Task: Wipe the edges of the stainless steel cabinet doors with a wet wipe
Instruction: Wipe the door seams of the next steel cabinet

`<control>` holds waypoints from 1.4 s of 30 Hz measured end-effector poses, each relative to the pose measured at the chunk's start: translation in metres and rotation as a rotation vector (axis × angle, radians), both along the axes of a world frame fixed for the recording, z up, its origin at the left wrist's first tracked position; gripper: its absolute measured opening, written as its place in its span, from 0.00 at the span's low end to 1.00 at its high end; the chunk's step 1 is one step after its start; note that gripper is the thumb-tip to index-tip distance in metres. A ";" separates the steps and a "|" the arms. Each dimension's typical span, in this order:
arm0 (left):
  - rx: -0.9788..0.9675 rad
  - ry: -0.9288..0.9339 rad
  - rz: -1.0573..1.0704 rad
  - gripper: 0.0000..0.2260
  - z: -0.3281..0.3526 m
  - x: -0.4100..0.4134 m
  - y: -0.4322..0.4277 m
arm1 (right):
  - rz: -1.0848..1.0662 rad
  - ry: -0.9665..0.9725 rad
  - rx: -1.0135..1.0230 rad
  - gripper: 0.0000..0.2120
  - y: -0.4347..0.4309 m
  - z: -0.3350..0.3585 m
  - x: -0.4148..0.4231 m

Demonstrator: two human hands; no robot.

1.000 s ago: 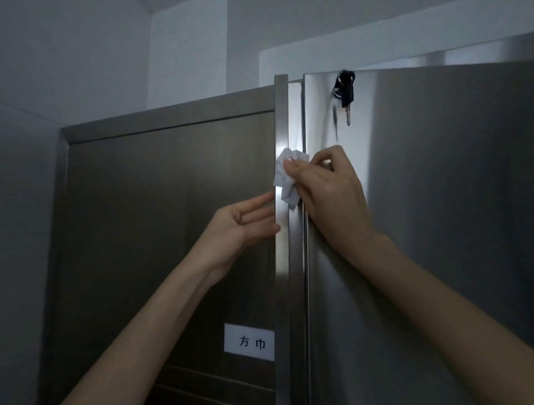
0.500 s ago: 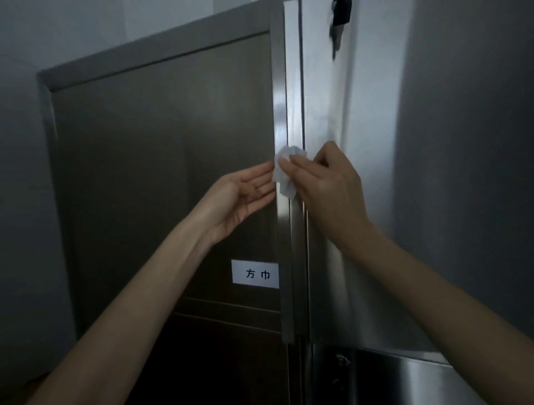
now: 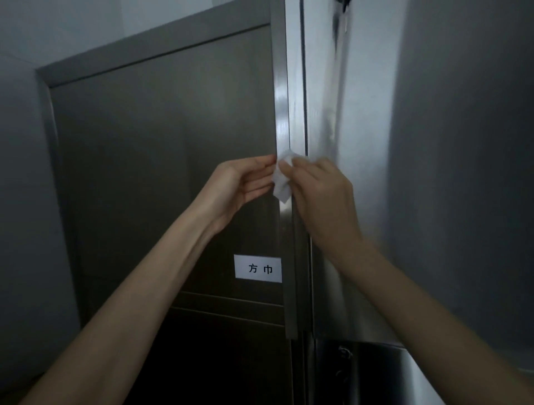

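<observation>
**A:** Head view first. Where is the wet wipe (image 3: 281, 185)?

**B:** You have it in your right hand (image 3: 323, 196). It is a small crumpled white wad, pinched between your thumb and curled fingers. You press it onto the bright upright edge (image 3: 281, 101) of the left cabinet door (image 3: 161, 162), close to the seam with the right cabinet door (image 3: 372, 138). The lower corner of the wipe hangs free below your fingertips.

**A:** And the left hand (image 3: 245, 182)?

**B:** It holds nothing. Your fingers are straight and close together, with the palm turned toward the wipe. The fingertips reach the same door edge and touch the wipe's left side. The two hands almost meet, at about the same height.

**A:** What else is on the left door?

**B:** There is a white label (image 3: 258, 268) with two black characters. It sits below your hands, just left of the edge strip. Under it, two horizontal ridges cross the door, and below those the metal goes dark.

**A:** And the right side?

**B:** The right door is a plain steel sheet, lit near the seam and shaded further out. Your right forearm crosses its lower part. Something dark (image 3: 342, 3) hangs at the very top of it, too blurred for you to tell what it is. Below the door a second steel panel (image 3: 384, 373) begins. It has small fittings near its left edge, which are blurred too.

**A:** Anything on the left?

**B:** A grey wall (image 3: 20, 173) runs beside the cabinet.
</observation>
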State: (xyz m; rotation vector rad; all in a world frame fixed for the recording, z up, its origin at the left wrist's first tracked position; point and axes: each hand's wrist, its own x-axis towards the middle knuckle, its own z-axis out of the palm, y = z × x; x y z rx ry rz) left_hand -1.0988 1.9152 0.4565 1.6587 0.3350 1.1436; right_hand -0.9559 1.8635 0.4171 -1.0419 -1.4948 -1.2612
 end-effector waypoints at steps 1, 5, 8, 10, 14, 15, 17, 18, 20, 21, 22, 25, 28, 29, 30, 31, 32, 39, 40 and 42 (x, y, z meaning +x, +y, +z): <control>0.004 -0.011 0.004 0.14 -0.001 0.000 0.000 | 0.005 0.039 0.032 0.15 0.003 -0.002 -0.004; 0.057 0.002 0.037 0.12 -0.005 0.000 -0.006 | 0.042 0.161 -0.056 0.16 0.000 -0.083 -0.015; 0.045 -0.031 0.049 0.16 -0.009 0.003 -0.010 | 0.053 0.182 -0.151 0.16 -0.012 -0.130 -0.016; 0.033 -0.049 0.048 0.18 -0.012 0.005 -0.011 | 0.075 0.191 -0.147 0.16 -0.011 -0.120 -0.015; 0.051 0.000 0.098 0.19 -0.026 0.008 -0.009 | 0.100 0.277 -0.072 0.16 -0.002 -0.090 -0.020; 0.064 0.026 0.124 0.19 -0.031 0.008 -0.009 | 0.112 0.311 -0.072 0.16 -0.001 -0.096 -0.022; 0.085 0.069 0.159 0.19 -0.047 0.009 -0.008 | 0.123 0.358 -0.090 0.15 -0.001 -0.127 -0.024; 0.092 0.089 0.164 0.19 -0.056 0.008 -0.008 | 0.126 0.369 -0.111 0.15 -0.003 -0.150 -0.024; 0.106 0.127 0.167 0.18 -0.076 0.007 -0.005 | 0.140 0.368 -0.174 0.14 -0.010 -0.193 -0.025; 0.106 0.137 0.167 0.18 -0.085 0.007 -0.004 | 0.140 0.352 -0.199 0.14 -0.013 -0.207 -0.024; 0.096 0.141 0.165 0.17 -0.094 0.006 -0.002 | 0.134 0.333 -0.216 0.14 -0.014 -0.212 -0.021; 0.066 0.143 0.154 0.15 -0.108 0.009 -0.002 | 0.088 0.288 -0.226 0.14 -0.011 -0.196 -0.015; 0.057 0.138 0.147 0.15 -0.108 0.011 0.001 | 0.087 0.333 -0.176 0.14 -0.002 -0.191 -0.016; 0.055 0.137 0.146 0.15 -0.107 0.011 0.003 | 0.099 0.359 -0.157 0.14 0.000 -0.198 -0.017; 0.055 0.138 0.145 0.16 -0.107 0.011 0.003 | 0.109 0.380 -0.150 0.14 0.001 -0.209 -0.019; 0.056 0.140 0.143 0.16 -0.107 0.011 0.003 | 0.114 0.393 -0.152 0.15 0.001 -0.221 -0.020; 0.059 0.142 0.142 0.17 -0.107 0.011 0.003 | 0.121 0.402 -0.163 0.15 0.000 -0.232 -0.021; 0.061 0.160 0.098 0.15 -0.103 0.006 0.004 | 0.162 0.418 -0.244 0.11 -0.014 -0.242 -0.016; 0.051 0.162 0.082 0.16 -0.103 0.005 0.006 | 0.166 0.419 -0.252 0.11 -0.016 -0.240 -0.015; 0.005 0.156 0.028 0.16 -0.102 0.001 0.008 | 0.203 0.451 -0.269 0.12 -0.021 -0.238 -0.016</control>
